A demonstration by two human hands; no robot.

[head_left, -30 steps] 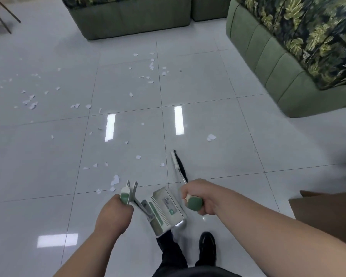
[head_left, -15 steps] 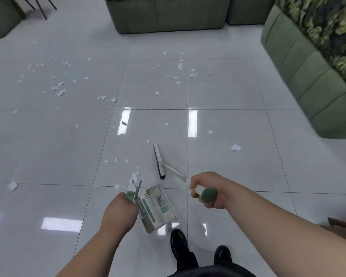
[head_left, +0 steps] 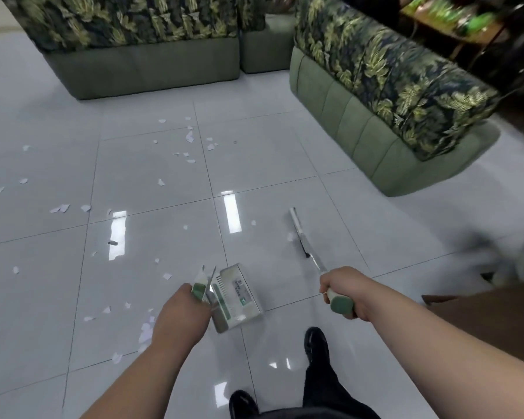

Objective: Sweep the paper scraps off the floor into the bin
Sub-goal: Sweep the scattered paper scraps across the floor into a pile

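White paper scraps (head_left: 189,137) lie scattered over the glossy tiled floor (head_left: 152,182), mostly ahead and to the left, with a few near my left forearm. My left hand (head_left: 182,316) grips the green-and-white handle of a long-handled dustpan (head_left: 236,294), whose pan hangs just above the floor in front of me. My right hand (head_left: 344,290) grips the green end of a broom handle. The broom head (head_left: 298,232) rests on the floor ahead to the right, next to one scrap (head_left: 290,237). A brown cardboard box (head_left: 496,322) shows at the right edge.
Green sofas with leaf-print cushions stand ahead (head_left: 146,46) and along the right (head_left: 384,110). A dark shelf (head_left: 466,25) is at the top right. My black shoes (head_left: 315,343) are below the dustpan. Ceiling lights glare on the tiles.
The view has swung to the right and up. The broom head has moved from beside the dustpan out to the right. Both hands keep their grips.
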